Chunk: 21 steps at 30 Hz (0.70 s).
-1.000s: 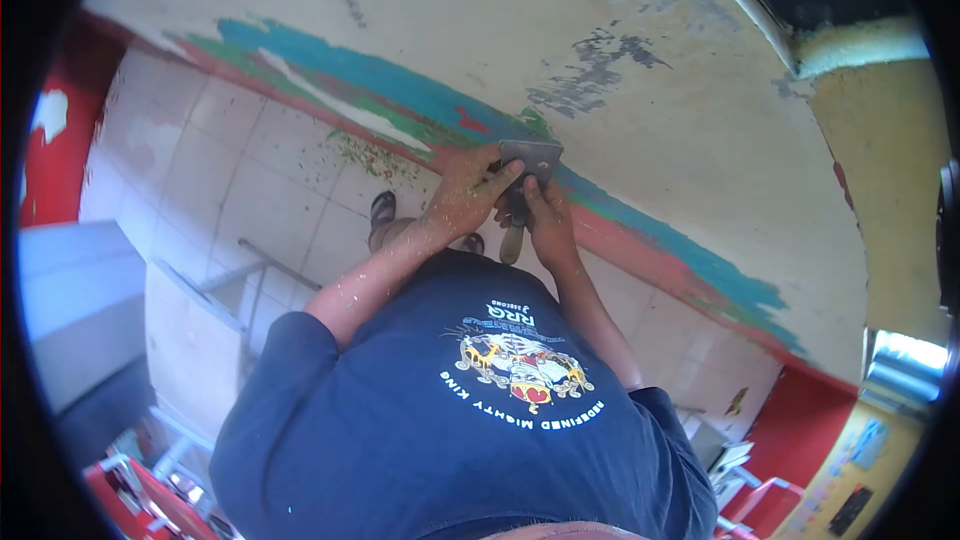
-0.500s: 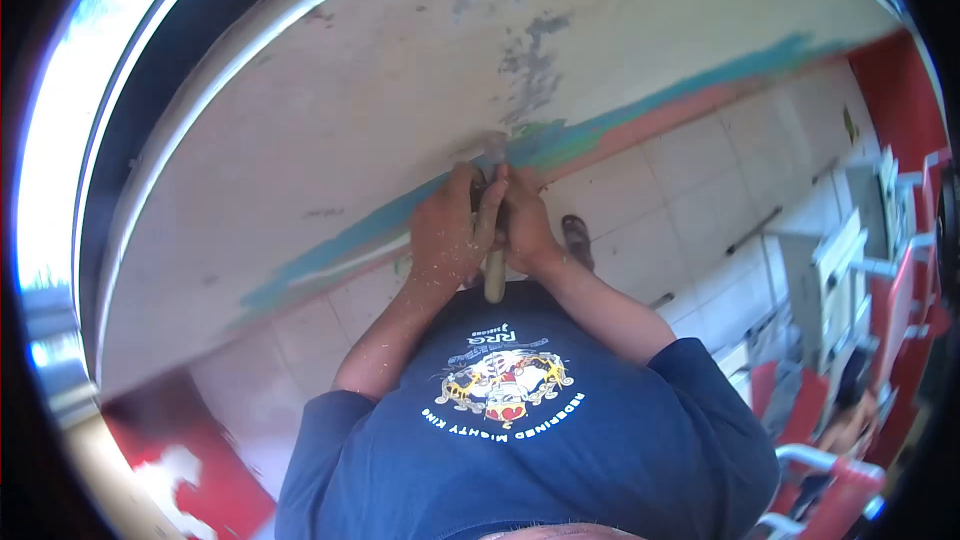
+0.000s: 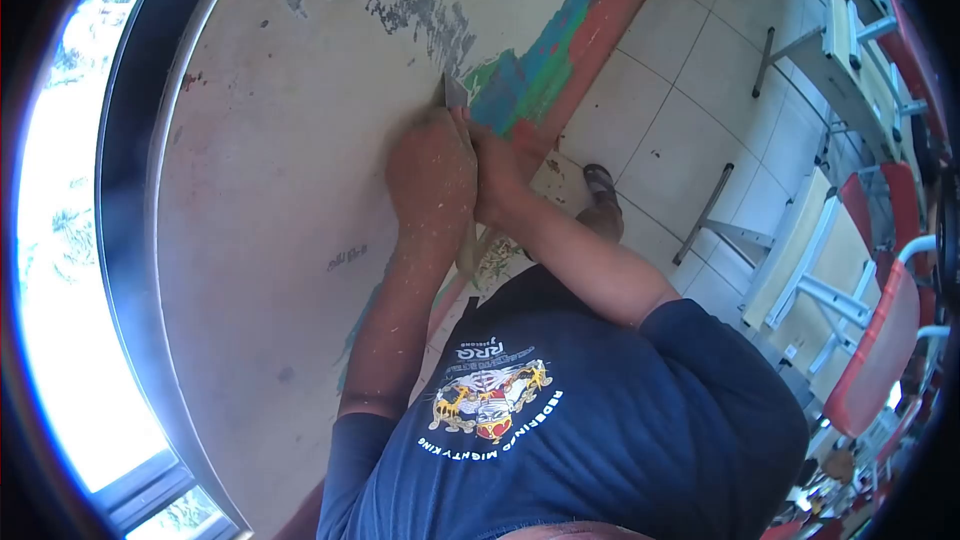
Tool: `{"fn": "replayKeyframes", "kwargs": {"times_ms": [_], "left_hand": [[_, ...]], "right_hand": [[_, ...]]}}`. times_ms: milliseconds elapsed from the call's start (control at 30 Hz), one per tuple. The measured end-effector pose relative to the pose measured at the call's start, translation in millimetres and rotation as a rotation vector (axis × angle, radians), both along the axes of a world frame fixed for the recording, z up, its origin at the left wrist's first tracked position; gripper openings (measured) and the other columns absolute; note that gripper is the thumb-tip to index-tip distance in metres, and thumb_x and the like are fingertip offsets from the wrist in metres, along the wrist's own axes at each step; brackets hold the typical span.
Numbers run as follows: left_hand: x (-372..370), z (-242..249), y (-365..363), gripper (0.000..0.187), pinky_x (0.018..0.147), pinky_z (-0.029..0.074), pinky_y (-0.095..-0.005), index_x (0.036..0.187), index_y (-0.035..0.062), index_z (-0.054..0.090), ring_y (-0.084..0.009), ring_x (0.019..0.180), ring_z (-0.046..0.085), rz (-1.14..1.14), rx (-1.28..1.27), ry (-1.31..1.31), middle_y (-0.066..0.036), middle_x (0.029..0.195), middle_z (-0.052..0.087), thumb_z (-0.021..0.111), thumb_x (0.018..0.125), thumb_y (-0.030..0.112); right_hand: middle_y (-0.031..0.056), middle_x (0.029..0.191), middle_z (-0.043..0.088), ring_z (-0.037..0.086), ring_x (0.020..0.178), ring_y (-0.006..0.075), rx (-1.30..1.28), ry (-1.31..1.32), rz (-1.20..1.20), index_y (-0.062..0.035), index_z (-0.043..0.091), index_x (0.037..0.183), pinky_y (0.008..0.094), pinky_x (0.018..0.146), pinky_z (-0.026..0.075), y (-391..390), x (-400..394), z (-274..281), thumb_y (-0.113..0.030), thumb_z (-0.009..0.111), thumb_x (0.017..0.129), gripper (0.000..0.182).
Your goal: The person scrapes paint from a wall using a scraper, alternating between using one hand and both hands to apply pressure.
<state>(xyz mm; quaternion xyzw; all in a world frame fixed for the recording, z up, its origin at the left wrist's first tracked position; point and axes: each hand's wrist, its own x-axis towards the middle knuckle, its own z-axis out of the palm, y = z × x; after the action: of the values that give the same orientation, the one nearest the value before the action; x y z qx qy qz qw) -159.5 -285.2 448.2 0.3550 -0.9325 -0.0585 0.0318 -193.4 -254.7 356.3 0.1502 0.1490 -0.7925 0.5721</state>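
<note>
My left hand is closed around a scraper, just beside my right hand, which also grips it. The flat metal blade of the scraper touches the wall at the edge of a grey patch of bared surface. Its pale handle sticks out below my hands. Right of the blade runs a band of blue, green and salmon paint. Small pale flakes cling to my forearms. My fingertips are partly hidden.
A bright window with a dark frame is at the left. Desks and a red chair stand at the right on the tiled floor. A sandalled foot and paint flakes are on the floor.
The view has turned and shifted, so the paint band now looks steeper and the desks show more. Both hands, still on the scraper, appear further left and higher; the blade is more visible.
</note>
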Motion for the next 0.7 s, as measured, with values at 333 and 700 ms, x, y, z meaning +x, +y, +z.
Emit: {"fn": "replayKeyframes", "kwargs": {"times_ms": [333, 700], "left_hand": [[-8.6, 2.6, -3.4, 0.037, 0.073, 0.052, -0.0508, 0.085, -0.0021, 0.068, -0.0427, 0.078, 0.067, -0.052, 0.024, 0.000, -0.024, 0.079, 0.068, 0.048, 0.101, 0.025], [-17.8, 5.9, -14.0, 0.040, 0.071, 0.053, -0.0501, 0.084, -0.0038, 0.068, -0.0431, 0.074, 0.068, -0.145, -0.004, 0.021, -0.024, 0.075, 0.068, 0.047, 0.100, 0.026]], "right_hand": [[0.0005, 0.110, 0.067, 0.062, 0.101, 0.0145, 0.013, -0.018, 0.145, -0.0124, 0.066, 0.112, 0.0339, 0.090, 0.049, 21.2, -15.3, 34.0, -0.035, 0.045, 0.105, 0.032], [0.0106, 0.106, 0.068, 0.065, 0.093, 0.0224, 0.011, -0.002, 0.119, -0.0047, 0.061, 0.114, 0.0390, 0.083, 0.054, 6.0, -20.5, 21.2, -0.036, 0.040, 0.105, 0.039]]}}
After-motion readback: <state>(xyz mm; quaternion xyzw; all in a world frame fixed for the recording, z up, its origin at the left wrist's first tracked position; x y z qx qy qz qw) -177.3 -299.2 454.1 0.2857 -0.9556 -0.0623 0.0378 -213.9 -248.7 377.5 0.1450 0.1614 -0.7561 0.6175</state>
